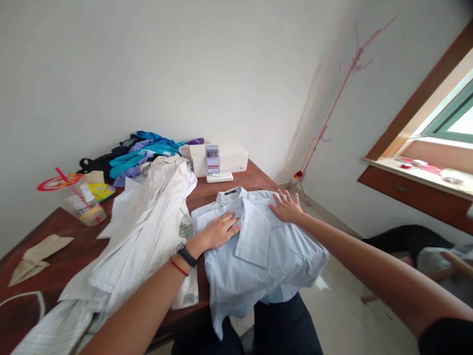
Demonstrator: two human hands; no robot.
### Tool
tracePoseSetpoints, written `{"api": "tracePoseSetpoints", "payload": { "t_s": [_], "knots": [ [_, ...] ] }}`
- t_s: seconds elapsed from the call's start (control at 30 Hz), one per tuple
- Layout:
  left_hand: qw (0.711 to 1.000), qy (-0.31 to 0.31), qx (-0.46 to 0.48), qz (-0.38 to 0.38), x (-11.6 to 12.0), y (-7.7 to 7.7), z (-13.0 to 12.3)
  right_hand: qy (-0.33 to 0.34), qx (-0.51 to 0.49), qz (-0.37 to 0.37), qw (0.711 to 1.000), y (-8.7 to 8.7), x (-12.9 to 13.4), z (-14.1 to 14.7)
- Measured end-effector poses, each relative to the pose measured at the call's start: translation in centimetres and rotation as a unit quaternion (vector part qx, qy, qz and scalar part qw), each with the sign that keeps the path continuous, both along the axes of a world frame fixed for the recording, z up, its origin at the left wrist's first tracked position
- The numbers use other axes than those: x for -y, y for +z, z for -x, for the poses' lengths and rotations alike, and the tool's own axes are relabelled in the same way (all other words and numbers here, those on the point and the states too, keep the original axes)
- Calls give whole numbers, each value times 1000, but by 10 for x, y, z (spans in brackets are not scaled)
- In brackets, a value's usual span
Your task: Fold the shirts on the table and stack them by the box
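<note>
The table (reddish-brown) carries a blue shirt, striped clothes, box and cup.

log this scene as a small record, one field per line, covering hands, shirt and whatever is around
left hand: flat on the light blue shirt
left wrist: black band, red cord
right hand: palm down, fingers spread, on the shirt
shirt: collar toward the wall, lower part hanging over the table edge
left of shirt: striped white clothing, lidded cup
behind shirt: white box
</note>
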State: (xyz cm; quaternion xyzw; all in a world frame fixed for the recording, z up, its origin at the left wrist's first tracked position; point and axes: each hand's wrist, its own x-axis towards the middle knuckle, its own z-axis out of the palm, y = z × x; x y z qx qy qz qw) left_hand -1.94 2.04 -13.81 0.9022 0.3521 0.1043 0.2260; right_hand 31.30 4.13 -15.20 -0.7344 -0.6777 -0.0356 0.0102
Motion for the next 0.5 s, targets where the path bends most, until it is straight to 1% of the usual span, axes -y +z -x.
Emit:
{"api": "tracePoseSetpoints", "payload": {
  "t_s": [0.07, 0.1, 0.13, 0.17, 0.23, 0.3, 0.33, 0.4, 0.5],
  "knots": [
    [1000, 2, -9, -7, 2, -1, -1, 53, 21, -81, 995, 18, 18, 20],
    [1000, 4, -9, -8, 3, -1, -1, 80, 9, -114, 990, 27, 31, 33],
    [1000, 6, -8, -10, 4, -1, -1, 106, -20, -125, 986, 34, 47, 47],
    [1000, 6, -8, -12, 4, -2, -1, 135, -59, -116, 982, 39, 65, 61],
    [1000, 6, -5, -26, 4, -6, 0, 194, -123, -78, 970, 42, 103, 89],
    [999, -1, 1, -50, 2, -10, 0, 244, -137, -38, 959, 40, 138, 109],
    [998, -6, 4, -64, 1, -13, 0, 259, -132, -19, 957, 38, 151, 116],
    [996, -18, 7, -86, -1, -17, 0, 266, -119, 6, 957, 35, 167, 125],
    [995, -21, 5, -99, -5, -22, 0, 255, -102, 21, 961, 32, 170, 128]
  ]
}}
